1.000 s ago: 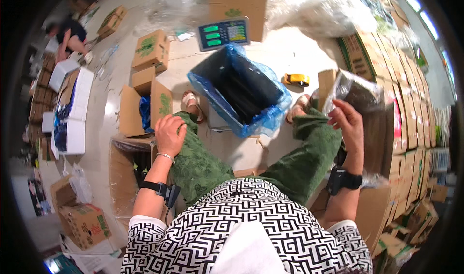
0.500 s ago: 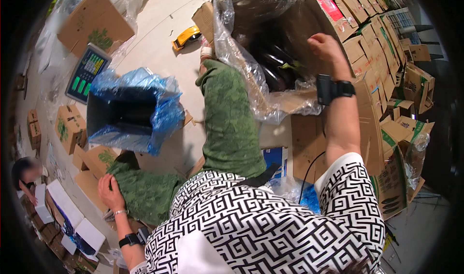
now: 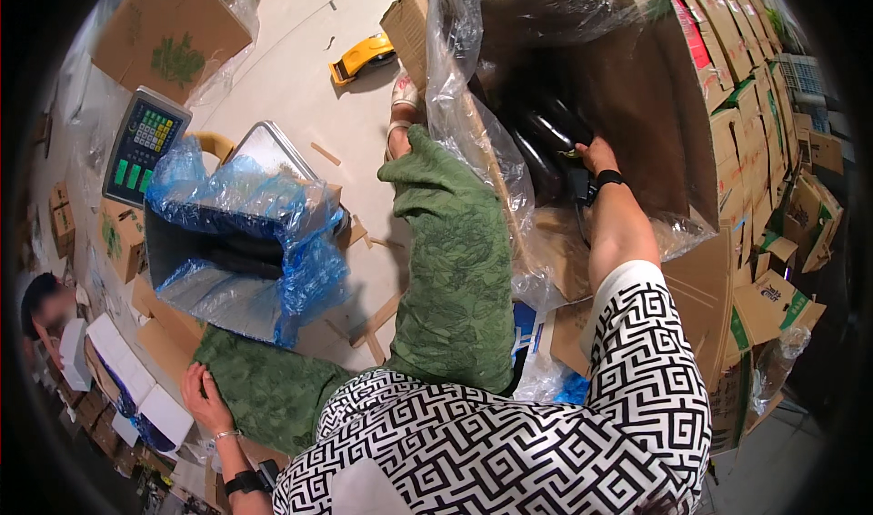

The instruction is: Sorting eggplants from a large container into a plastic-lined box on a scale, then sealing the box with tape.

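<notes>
My right hand (image 3: 593,154) reaches into a large plastic-lined cardboard box (image 3: 646,51) at the right, fingers closed on the stem end of a glossy dark eggplant (image 3: 562,115). Other eggplants lie beside it, deep in shadow. My left hand (image 3: 205,397) rests by my left knee at the lower left, fingers apart and slightly bent, holding nothing. Left of centre stands a dark container lined with blue plastic (image 3: 314,247), dark things inside, partly over a metal scale platform (image 3: 273,151). A keypad display (image 3: 145,138) with lit green readouts stands behind it.
A yellow tape dispenser (image 3: 362,59) lies on the pale floor (image 3: 309,88). A cardboard carton (image 3: 168,29) stands at the back left. Stacked flattened boxes (image 3: 746,151) line the right. At the far left, a person (image 3: 45,315) bends beside white foam boxes (image 3: 118,360).
My view has swung round to the right. My right hand has dropped from above the box into it and taken hold of an eggplant. My left hand stays by my knee.
</notes>
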Available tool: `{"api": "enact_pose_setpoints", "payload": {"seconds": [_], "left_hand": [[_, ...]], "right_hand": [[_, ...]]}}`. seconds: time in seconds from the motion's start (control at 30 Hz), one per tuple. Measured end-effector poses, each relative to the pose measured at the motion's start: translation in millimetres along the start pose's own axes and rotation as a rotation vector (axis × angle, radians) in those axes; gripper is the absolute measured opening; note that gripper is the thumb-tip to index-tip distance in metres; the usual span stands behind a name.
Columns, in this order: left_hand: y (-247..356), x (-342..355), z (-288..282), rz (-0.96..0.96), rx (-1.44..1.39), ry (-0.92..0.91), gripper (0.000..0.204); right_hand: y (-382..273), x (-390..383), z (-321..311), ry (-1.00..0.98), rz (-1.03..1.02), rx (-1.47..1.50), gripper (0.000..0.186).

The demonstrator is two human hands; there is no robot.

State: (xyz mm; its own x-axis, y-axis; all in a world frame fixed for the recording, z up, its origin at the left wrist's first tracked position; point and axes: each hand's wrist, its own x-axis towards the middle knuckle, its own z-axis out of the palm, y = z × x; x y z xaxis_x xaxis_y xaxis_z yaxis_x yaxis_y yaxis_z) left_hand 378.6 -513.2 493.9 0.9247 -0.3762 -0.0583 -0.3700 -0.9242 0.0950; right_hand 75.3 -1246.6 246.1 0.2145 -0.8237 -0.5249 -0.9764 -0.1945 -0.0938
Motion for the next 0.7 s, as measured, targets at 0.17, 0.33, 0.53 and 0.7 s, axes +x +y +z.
{"api": "enact_pose_setpoints", "payload": {"seconds": [0.17,0.33,0.53,0.7], "left_hand": [[-3.3,0.8,1.3,-0.018,-0.001,0.012,0.023],[-12.3,-1.0,4.1,0.007,0.007,0.012,0.023],[-14.3,-7.5,3.0,-0.067,0.003,0.001,0.023],[-12.0,-3.7,4.4,-0.069,-0.02,-0.004,0.023]], "right_hand": [[-5.6,-4.9,-1.7,0.059,-0.063,-0.054,0.043],[-6.3,-15.4,13.4,0.141,-0.045,-0.052,0.034],[-44.3,-46.4,42.1,0.428,-0.621,-0.467,0.037],[-52.1,-15.3,74.0,0.6,-0.299,-0.647,0.034]]}}
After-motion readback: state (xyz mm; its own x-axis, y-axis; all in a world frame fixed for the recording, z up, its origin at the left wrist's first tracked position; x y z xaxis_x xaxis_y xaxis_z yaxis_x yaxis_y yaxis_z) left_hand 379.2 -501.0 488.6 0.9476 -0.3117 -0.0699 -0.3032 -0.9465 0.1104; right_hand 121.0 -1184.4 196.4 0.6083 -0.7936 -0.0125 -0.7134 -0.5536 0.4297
